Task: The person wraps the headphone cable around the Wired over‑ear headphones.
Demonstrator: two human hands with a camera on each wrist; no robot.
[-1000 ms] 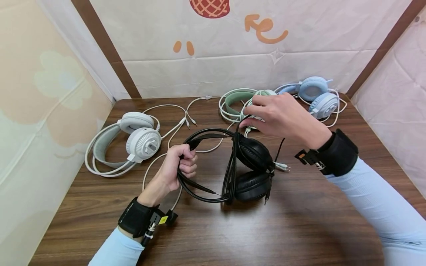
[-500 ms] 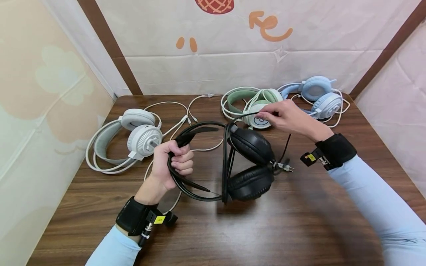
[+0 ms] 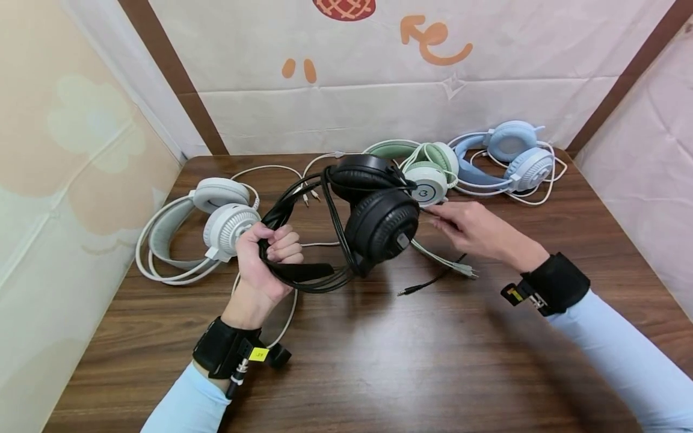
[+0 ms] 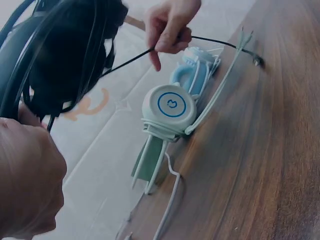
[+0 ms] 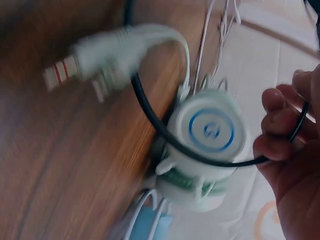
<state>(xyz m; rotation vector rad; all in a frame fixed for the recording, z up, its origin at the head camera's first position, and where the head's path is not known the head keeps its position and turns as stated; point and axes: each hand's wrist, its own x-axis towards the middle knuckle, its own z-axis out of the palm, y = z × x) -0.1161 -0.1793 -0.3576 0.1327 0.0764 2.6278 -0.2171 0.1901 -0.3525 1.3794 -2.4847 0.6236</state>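
"How is the left hand [image 3: 265, 258] occupied?"

"The headband [image 3: 303, 272] of the black headphones [image 3: 381, 228] is gripped in its curled fingers. The ear cups [image 3: 357, 174] are held up above the table [image 3: 379, 373], between the two hands."

"And the right hand [image 3: 476, 231]?"

"The black cord [image 4: 127, 62] is held in its curled fingers, just to the right of the ear cups. The plug [image 3: 414, 289] at the cord's end is seen below that hand; whether the table is touched by it cannot be told."

"What is found farther out?"

"Green headphones [image 3: 428, 186] are seen just beyond the right hand, partly hidden by the black pair. Blue headphones [image 3: 527, 168] are placed at the back right, and white headphones [image 3: 230, 231] at the left, near the left hand."
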